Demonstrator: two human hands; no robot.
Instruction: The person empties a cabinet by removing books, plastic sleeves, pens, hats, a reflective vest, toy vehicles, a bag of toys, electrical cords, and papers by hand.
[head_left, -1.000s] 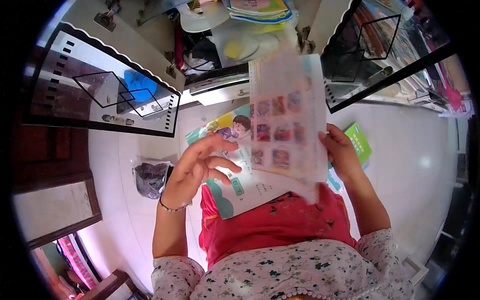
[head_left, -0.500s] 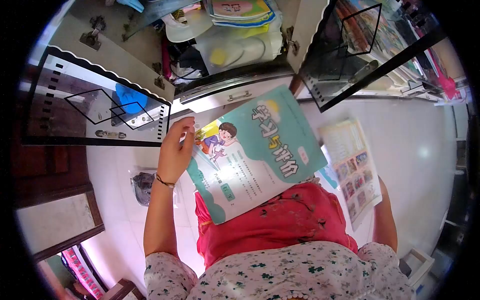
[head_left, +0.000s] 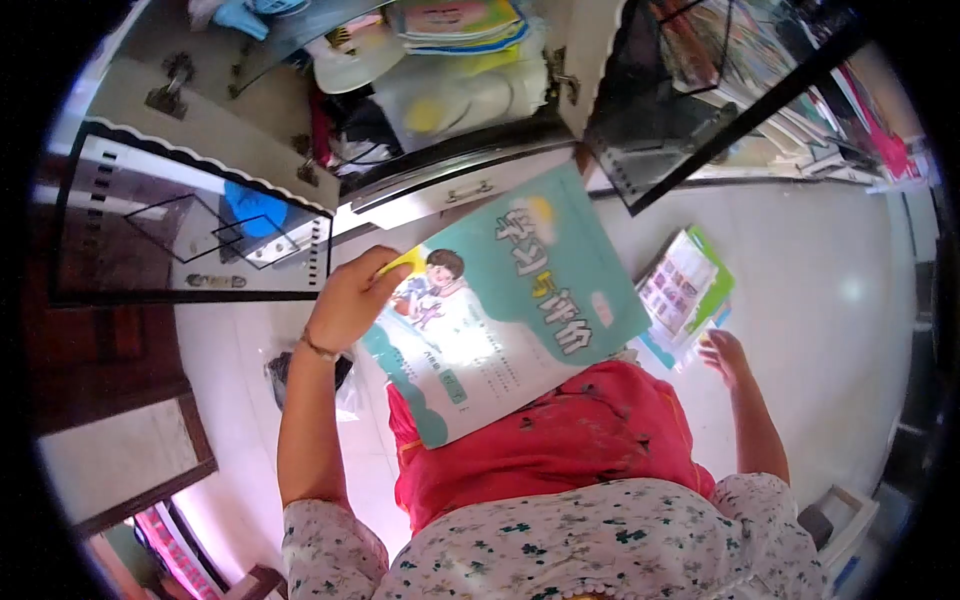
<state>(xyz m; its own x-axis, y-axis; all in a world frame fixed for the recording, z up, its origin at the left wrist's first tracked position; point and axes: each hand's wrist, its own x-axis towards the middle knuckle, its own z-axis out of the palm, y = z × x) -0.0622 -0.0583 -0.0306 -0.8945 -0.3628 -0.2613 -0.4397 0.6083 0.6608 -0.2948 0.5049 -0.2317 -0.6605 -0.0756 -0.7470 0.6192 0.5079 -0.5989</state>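
A teal and white workbook (head_left: 500, 310), with large Chinese lettering and a cartoon child on its cover, lies tilted over my red-clothed lap. My left hand (head_left: 352, 300) grips its upper left edge, the thumb on the cover and the other fingers partly hidden. To the right, my right hand (head_left: 727, 358) is beside a booklet (head_left: 677, 287) printed with small pictures, which rests on a green-edged book (head_left: 716, 296) on the floor. The fingers of that hand are apart and hold nothing that I can see.
Ahead stands an open cabinet with a drawer (head_left: 465, 190), stacked books (head_left: 460, 25) and a clear plastic bag (head_left: 450, 100). Its dark-framed glass doors (head_left: 190, 225) swing out on both sides. A plastic bag with something dark (head_left: 310, 380) lies on the floor at left.
The picture booklet has gone from my right hand onto the floor pile, and that hand has come off it. My left hand has closed its thumb over the workbook's edge.
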